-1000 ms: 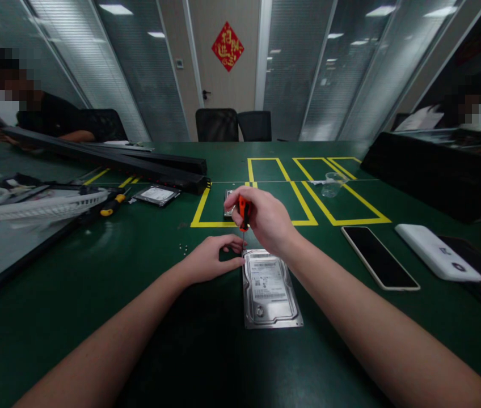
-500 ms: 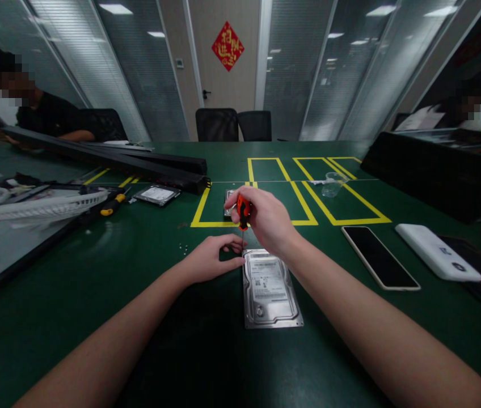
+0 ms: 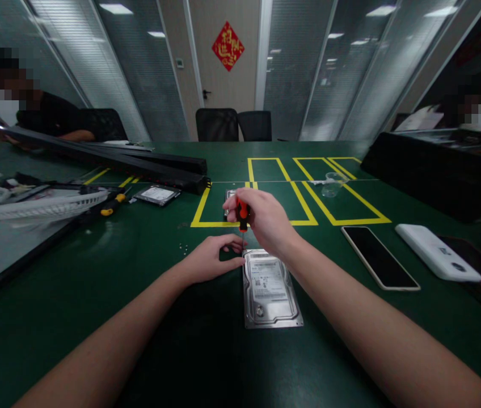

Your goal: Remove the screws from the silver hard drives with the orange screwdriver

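While the orange and black screwdriver (image 3: 243,211) is held almost straight up in the right hand (image 3: 268,218), its thin tip is pointed down at the far left corner of the silver hard drive (image 3: 268,292). The drive is laid flat on the green table (image 3: 138,238) with its label turned up. The screwdriver's handle is wrapped snugly by the right fingers. The left hand (image 3: 209,259) is placed at the same corner, its thumb by the drive's left edge and its bent fingers near the tip. A little gap is seen there, but whether the drive is pinched cannot be told. Whether the tip is set in a screw is also hidden.

For this step to be done well, the screwdriver should be stood up straight and pushed down firmly while the handle is turned slowly. If it is tipped, the slot could be chewed up, and the left fingers could be poked. The drive should be pressed still by the left hand, or it could be spun around. Some tiny pale bits (image 3: 183,248), maybe screws, are spread on the table to the left, and they should not be bumped.
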Demonstrator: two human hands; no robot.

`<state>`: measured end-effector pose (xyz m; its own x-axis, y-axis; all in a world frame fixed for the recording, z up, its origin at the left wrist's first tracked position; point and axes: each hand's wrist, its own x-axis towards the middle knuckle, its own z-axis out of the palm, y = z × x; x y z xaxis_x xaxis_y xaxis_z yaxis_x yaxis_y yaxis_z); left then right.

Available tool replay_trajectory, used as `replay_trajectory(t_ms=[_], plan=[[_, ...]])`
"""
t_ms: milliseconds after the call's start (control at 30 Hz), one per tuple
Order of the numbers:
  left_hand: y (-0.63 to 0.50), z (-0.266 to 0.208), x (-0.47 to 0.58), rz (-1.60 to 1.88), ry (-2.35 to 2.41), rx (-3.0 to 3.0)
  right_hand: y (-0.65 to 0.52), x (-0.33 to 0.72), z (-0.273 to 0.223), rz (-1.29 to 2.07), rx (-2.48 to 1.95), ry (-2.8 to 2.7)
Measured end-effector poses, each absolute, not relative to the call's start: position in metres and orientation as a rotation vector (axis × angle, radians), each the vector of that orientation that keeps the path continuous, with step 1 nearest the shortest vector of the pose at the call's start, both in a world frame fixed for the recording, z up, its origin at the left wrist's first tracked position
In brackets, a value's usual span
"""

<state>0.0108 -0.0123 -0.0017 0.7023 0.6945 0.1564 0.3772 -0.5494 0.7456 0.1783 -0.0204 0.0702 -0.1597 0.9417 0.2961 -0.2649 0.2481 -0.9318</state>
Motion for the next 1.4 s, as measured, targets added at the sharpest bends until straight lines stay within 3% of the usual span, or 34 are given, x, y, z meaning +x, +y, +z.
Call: replay_trajectory(t_ms=[933, 1133, 1400], plan=[[-0.013, 0.002, 0.010, 0.606, 0.788, 2.270, -0.026, 0.173, 0.069, 1.283, -0.626, -1.285], [0.007, 0.026, -0.025, 0.680, 1.203, 2.511, -0.035, 0.184, 0.096, 1.181, -0.602, -1.305], [0.036, 0.038, -0.098, 0.085, 1.667, 2.373, -0.069, 0.223, 0.130, 0.643, -0.804, -1.554]])
